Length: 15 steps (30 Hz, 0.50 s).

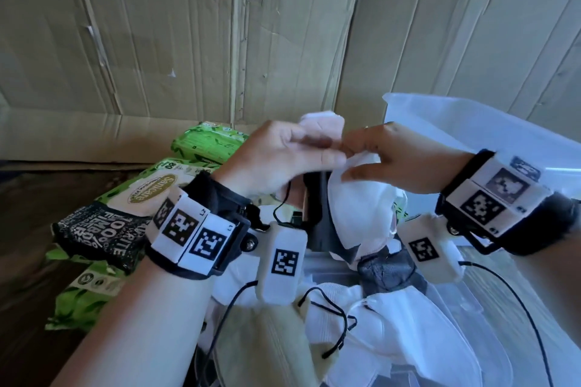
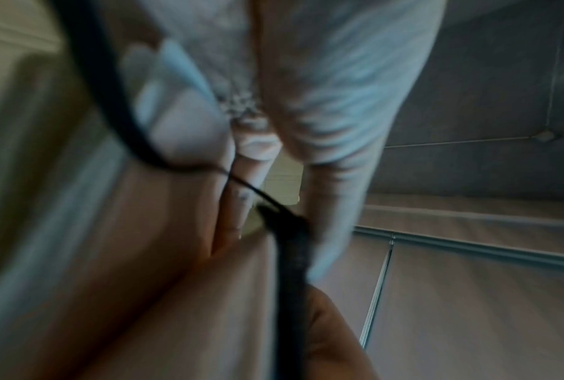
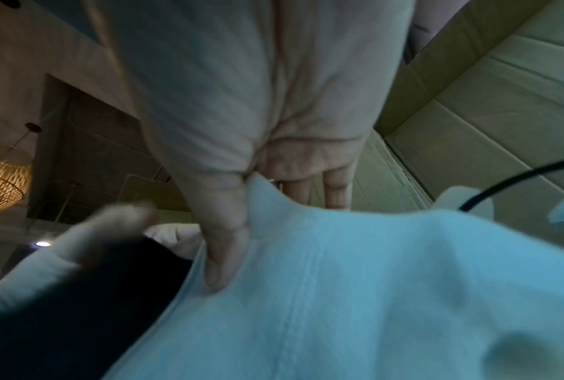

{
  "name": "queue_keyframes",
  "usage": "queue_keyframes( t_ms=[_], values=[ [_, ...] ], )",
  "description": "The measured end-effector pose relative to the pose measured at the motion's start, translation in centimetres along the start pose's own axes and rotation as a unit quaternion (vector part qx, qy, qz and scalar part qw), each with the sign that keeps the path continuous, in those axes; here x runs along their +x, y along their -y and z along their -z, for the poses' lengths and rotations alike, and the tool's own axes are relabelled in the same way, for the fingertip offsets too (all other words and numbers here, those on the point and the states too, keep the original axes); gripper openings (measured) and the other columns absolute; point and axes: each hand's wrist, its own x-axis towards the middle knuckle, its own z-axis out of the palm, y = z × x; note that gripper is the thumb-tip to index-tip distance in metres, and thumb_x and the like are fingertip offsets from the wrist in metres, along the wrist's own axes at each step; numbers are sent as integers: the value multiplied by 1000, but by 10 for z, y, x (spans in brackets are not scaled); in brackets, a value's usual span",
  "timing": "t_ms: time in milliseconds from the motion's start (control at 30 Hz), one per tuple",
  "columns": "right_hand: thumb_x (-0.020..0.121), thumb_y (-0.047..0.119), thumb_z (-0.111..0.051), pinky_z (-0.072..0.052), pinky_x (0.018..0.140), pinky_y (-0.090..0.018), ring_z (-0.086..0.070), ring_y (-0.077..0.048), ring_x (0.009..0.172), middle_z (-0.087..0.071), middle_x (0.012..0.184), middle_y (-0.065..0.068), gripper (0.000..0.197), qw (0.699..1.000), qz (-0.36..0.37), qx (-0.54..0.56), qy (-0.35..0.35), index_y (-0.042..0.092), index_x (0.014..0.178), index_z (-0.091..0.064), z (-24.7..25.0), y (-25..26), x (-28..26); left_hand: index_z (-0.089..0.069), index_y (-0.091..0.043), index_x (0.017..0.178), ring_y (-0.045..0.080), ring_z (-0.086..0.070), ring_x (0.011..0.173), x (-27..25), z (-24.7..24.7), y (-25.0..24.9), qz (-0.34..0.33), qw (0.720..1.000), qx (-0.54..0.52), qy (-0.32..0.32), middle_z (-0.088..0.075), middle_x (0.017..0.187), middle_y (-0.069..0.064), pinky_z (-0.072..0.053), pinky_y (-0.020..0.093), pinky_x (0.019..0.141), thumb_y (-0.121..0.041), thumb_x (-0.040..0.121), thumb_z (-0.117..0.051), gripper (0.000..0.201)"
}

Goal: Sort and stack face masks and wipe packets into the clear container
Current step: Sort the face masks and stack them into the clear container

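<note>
Above the clear container (image 1: 471, 122), both hands pinch a white mask (image 1: 355, 207).

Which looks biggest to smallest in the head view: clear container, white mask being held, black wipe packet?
1. Clear container, though partly cut off.
2. White mask, held by left hand and right hand.
3. Black wipe packet.
The mask and the packet look similar, and the mask sits nearer the camera, so their order is unsure.

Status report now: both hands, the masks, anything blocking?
Left hand and right hand both pinch a white mask, raised. Clear container behind right hand. Wipe packets lie left, outside it. Nothing blocking.
</note>
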Motion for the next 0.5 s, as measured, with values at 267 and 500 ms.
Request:
queue_keyframes(
  t_ms=[267, 500],
  values=[
    [84, 21, -65, -36, 61, -14, -53, 1, 70, -64, 87, -1, 7, 997, -36, 11, -64, 20, 91, -63, 4, -18, -8, -57, -36, 90, -8, -56, 72, 3, 0, 9, -71, 997, 35, -1, -61, 97, -17, -49, 12, 60, 10, 72, -68, 51],
    [75, 25, -68, -36, 56, -27, -45, -17, 60, -53, 65, -8, 15, 931, -122, 108, -326, 21, 70, -55, 19, -41, -13, -65, -17, 77, -2, -59, 54, 6, 0, 10, -25, 996, -50, -64, -67, 62, -12, -43, 12, 43, 18, 83, -51, 38]
  ],
)
